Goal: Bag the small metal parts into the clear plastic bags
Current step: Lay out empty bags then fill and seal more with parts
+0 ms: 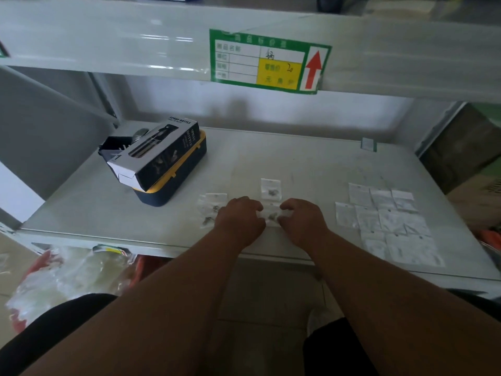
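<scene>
While hands (271,215) pinch bag (272,216), box (160,153) reads "SPRAY BOTTLE"

The black carton (160,153) lying on the yellow-lidded case reads "SPRAY BOTTLE". The green-bordered tag (268,61) on the upper shelf edge carries a red arrow, a handwritten "20", and blurred printed characters.

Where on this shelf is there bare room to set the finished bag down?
Bare shelf lies behind the filled bag, between the spray bottle box and the empty bags. Crowded: around both hands.
</scene>
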